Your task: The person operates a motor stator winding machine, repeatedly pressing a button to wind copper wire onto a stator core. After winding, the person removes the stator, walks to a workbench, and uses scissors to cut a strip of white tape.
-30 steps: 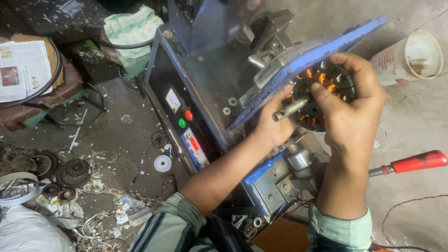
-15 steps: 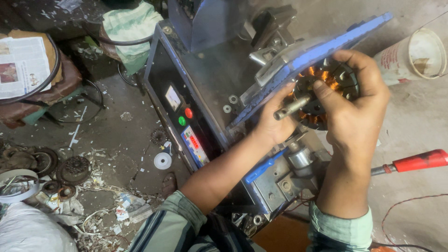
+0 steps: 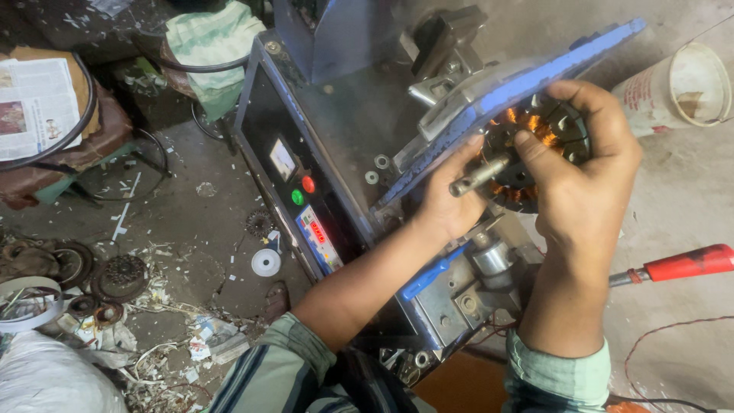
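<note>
A round motor stator (image 3: 547, 145) with copper windings and a steel shaft (image 3: 478, 177) is held above a blue-framed machine (image 3: 428, 252). My left hand (image 3: 451, 203) grips it from the near left, fingers by the shaft. My right hand (image 3: 585, 180) wraps over its right rim, with the thumb pressed on the windings. A blue hinged guard plate (image 3: 520, 80) stands tilted just behind the stator. The stator's right and lower parts are hidden by my hands.
The machine's dark front panel (image 3: 302, 191) carries a meter, a red and a green button. A red-handled tool (image 3: 680, 264) lies right of my wrist. A white bucket (image 3: 684, 84) stands at far right. Old rotors (image 3: 115, 275), scraps and a tape roll (image 3: 265, 262) litter the floor at left.
Both hands and the stator have stayed in nearly the same place; my right thumb has shifted slightly on the windings.
</note>
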